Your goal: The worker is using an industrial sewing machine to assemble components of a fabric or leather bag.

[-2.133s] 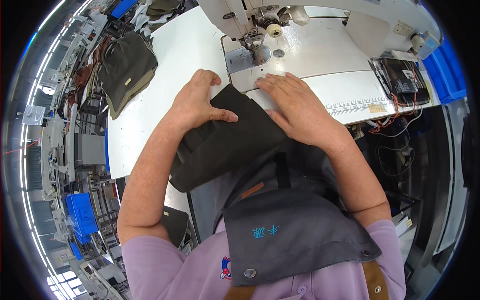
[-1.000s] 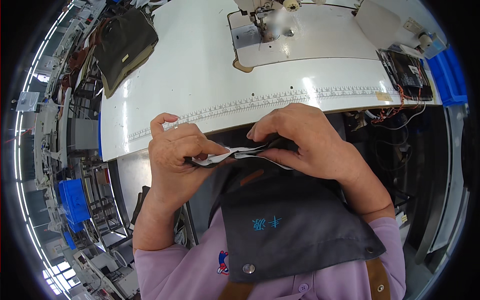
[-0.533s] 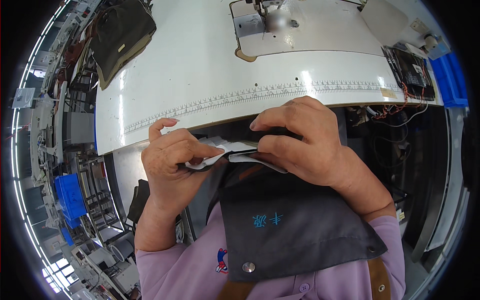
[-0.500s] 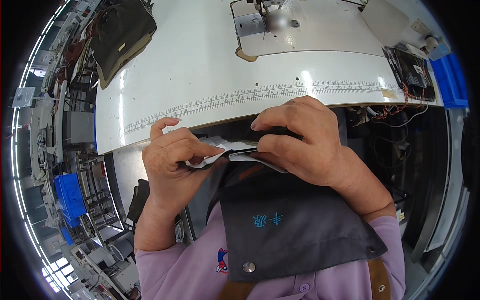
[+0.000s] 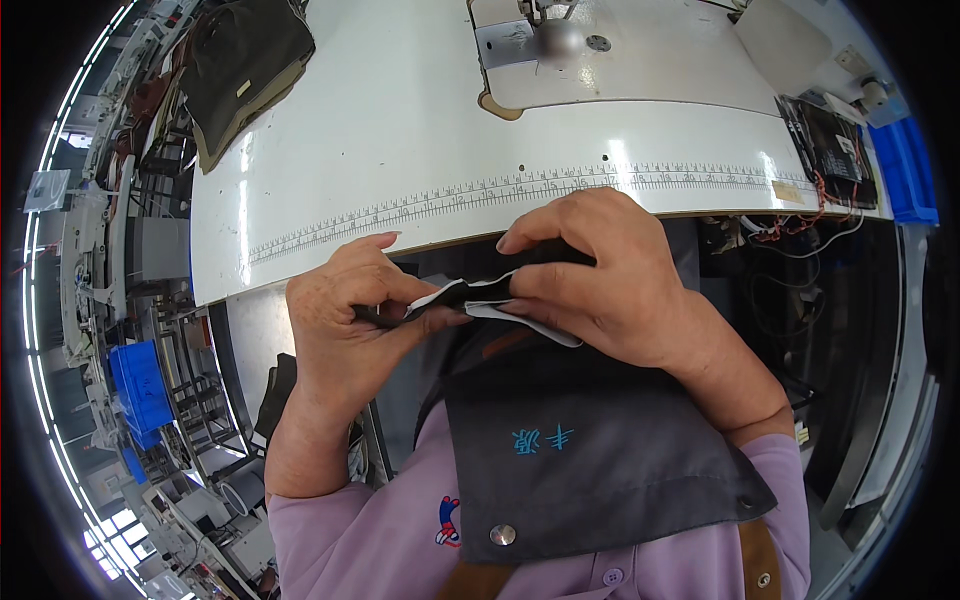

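Between my two hands, just off the near edge of the table, is a folded piece of dark fabric with a whitish layer showing along its edges. My left hand pinches its left end between thumb and fingers. The right end is gripped by my right hand, thumb below and the index finger raised and curved above. A pale flap hangs out under the right fingers. Much of the fabric's underside is hidden by my hands. Below it lies the dark grey apron that I wear.
A white sewing table with a printed ruler strip along its front lies beyond my hands. The sewing machine's bed is at the far side. Dark fabric pieces are stacked far left. A blue bin and wires are right.
My left hand's thumb has come forward under the fabric and its fingers have shifted. The fabric's fold has opened a little, showing more dark cloth. My right hand has hardly moved.
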### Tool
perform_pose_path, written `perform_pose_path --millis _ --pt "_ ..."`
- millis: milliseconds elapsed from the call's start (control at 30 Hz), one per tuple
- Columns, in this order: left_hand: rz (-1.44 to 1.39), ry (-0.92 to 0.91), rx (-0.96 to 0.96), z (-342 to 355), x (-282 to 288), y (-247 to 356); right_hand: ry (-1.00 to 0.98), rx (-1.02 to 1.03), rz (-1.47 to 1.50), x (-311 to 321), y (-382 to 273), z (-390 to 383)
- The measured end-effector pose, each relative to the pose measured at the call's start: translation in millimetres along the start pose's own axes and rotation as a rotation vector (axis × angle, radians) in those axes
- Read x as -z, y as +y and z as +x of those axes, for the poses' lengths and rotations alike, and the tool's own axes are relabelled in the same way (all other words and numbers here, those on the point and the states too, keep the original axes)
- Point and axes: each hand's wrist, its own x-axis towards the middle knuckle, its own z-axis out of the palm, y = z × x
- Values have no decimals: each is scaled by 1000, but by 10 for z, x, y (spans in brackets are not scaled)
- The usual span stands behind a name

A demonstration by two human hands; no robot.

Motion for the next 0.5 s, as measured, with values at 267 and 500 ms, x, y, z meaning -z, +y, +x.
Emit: perform_pose_path --millis 267,500 --pt "64 -33 -30 59 58 14 -51 -412 483 -64 26 -10" --pt "68 -75 39 108 163 -37 -167 -491 535 -169 46 33"
